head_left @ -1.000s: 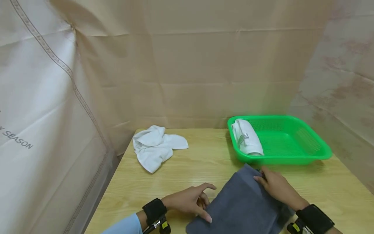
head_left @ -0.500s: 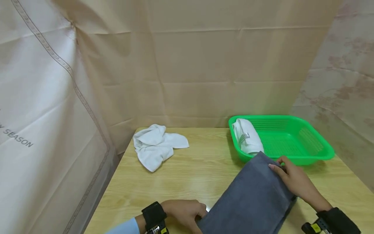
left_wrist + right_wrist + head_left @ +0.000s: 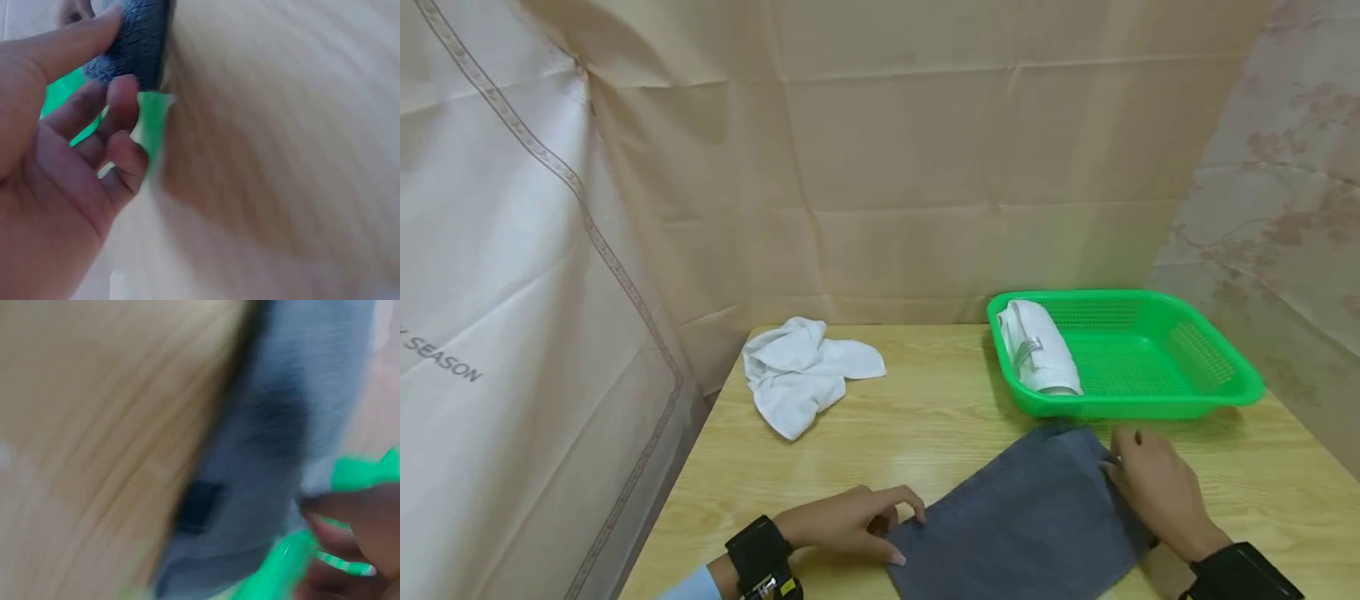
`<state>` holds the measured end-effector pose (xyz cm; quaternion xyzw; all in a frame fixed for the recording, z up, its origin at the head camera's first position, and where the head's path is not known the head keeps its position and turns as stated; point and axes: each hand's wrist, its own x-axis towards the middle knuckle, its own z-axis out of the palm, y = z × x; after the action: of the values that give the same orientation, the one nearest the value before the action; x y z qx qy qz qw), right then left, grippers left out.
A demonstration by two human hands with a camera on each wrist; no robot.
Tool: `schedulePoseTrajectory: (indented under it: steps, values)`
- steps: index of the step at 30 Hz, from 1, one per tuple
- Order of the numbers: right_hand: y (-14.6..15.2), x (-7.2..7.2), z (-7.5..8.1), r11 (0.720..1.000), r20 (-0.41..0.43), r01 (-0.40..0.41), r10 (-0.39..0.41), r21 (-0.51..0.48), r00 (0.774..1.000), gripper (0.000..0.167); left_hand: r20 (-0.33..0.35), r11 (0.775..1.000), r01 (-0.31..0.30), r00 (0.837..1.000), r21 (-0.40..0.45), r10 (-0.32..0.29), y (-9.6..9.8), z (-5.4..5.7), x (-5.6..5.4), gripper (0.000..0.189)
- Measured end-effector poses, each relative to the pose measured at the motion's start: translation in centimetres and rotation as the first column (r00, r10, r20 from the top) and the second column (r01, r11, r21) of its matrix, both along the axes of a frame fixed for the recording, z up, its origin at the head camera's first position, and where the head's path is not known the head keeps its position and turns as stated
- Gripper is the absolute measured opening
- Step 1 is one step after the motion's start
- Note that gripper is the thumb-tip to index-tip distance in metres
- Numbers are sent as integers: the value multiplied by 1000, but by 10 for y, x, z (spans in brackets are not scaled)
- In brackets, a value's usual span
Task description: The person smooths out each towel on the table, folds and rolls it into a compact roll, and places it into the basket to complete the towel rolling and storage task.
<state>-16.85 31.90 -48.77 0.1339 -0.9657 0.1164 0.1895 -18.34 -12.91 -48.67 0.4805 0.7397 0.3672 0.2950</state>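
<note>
A dark grey towel (image 3: 1022, 525), folded into a flat layered piece, lies slanted across the front of the table. At its near left edge my left hand (image 3: 850, 521) pinches the cloth between thumb and curved fingers. The left wrist view shows that thumb on the towel's fuzzy end (image 3: 140, 44), the other fingers curling below. On the opposite side my right hand (image 3: 1161, 492) holds the towel's right edge, its fingertips partly hidden. Blur covers the right wrist view, where a dark patch shows on the towel (image 3: 262, 456) and the fingers (image 3: 350, 528) are near its edge.
Behind the right hand stands a green plastic basket (image 3: 1157, 408) with a rolled white towel (image 3: 1041, 350) at its left end. A crumpled white cloth (image 3: 801, 375) lies at the back left of the wooden table (image 3: 880, 433). Beige fabric (image 3: 887, 167) hangs behind.
The grey towel was lifted and shifted right, then lowered flatter onto the table. The left hand went down to its edge and took hold; the right hand moved right, then lower.
</note>
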Motion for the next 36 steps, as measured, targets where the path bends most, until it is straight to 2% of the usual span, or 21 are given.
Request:
schedulePoseTrajectory:
  steps: [2,4,5,8,11,13,16,19,21,22,24,26,27,28,30,31,33,36]
  values:
    - [-22,2,7,999,161,-40,45,-34,986,31,-107,1000,6,994,-29,-9,-14,5,2,30]
    - [-46,3,15,995,326,-72,91,-69,941,31,-194,998,2,981,-66,-14,-29,12,5,21]
    - [-58,2,17,993,375,-87,112,-84,920,35,-231,996,-3,973,-84,-17,-35,15,7,19]
    - [-89,-7,24,983,427,-163,183,-83,886,55,-329,994,-17,944,-108,-20,-51,21,14,22]
    - [-114,-28,23,957,391,-288,275,-25,879,64,-441,995,-7,897,-98,-37,-54,19,21,26]
    - [-127,-48,19,933,307,-358,328,46,893,59,-512,995,-3,858,-95,-47,-47,15,25,30]
    - [-142,-79,10,916,112,-368,353,162,929,49,-598,993,-21,799,-118,-54,-29,10,27,34]
    - [-152,-97,7,917,-36,-349,362,194,931,40,-688,988,-70,724,-140,-46,-9,6,28,32]
    - [-157,-95,11,907,-58,-392,404,152,913,34,-745,983,-112,666,-148,-36,1,4,28,29]
    - [-155,-89,15,894,-45,-430,438,122,898,32,-767,982,-123,641,-146,-34,6,4,28,27]
    - [-150,-68,21,853,24,-522,521,25,853,27,-795,981,-139,606,-137,-25,12,5,28,24]
    - [-142,-40,26,797,108,-600,604,-69,790,24,-809,981,-137,588,-135,-29,13,6,28,23]
    - [-138,-27,25,773,144,-628,635,-94,759,26,-811,982,-133,585,-131,-29,13,7,28,23]
    - [-133,-13,24,751,184,-650,659,-115,730,27,-811,984,-128,584,-126,-28,12,7,29,23]
    - [-124,11,19,728,249,-677,679,-108,691,34,-806,986,-117,592,-114,-23,10,7,29,22]
    - [-120,20,16,719,264,-690,685,-89,679,38,-801,988,-112,598,-107,-19,9,7,30,21]
    - [-114,33,9,704,261,-710,692,-34,673,39,-790,990,-105,613,-89,-6,8,5,31,19]
    - [-107,42,4,690,193,-723,704,45,684,31,-769,995,-93,639,-47,23,9,3,33,15]
